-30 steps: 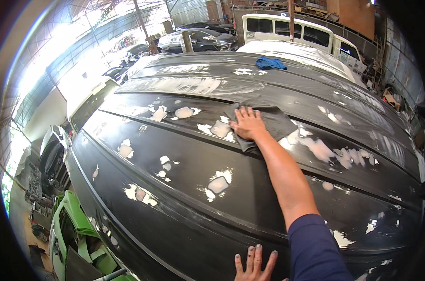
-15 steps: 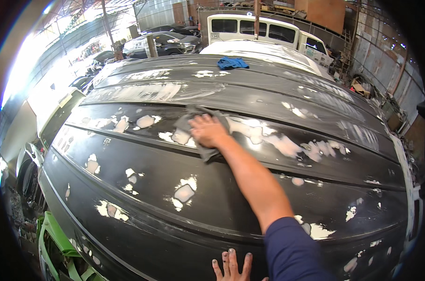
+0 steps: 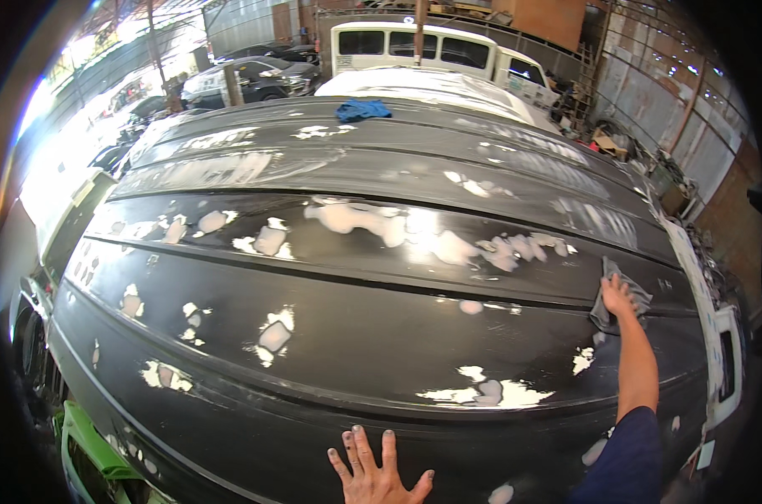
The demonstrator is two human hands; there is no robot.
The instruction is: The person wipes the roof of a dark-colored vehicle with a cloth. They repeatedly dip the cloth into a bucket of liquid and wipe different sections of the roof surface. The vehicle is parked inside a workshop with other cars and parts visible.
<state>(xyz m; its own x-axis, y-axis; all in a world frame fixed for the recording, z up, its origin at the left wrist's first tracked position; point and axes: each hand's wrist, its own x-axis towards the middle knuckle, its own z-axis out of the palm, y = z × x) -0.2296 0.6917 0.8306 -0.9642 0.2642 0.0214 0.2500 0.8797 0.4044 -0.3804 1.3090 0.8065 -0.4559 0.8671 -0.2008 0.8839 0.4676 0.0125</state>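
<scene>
A large black vehicle roof with raised ribs spreads out below me, marked with white and pinkish-grey sanded patches. Near its right side my right hand presses a grey cloth flat against the panel, the arm stretched far out. My left hand rests palm down at the near edge of the view, fingers spread and holding nothing; dark smudges mark its fingertips. Farther off, a crumpled blue cloth lies on the roof's far part. Whitish dusty streaks cover the panels around it.
Beyond the roof stand a white vehicle, a white van with dark windows and a dark car. A green vehicle part sits at the lower left. Boxes and clutter line the corrugated wall at right.
My right hand has swept the grey cloth from the middle of the roof to its right side. The view has shifted right, and more of my left hand shows.
</scene>
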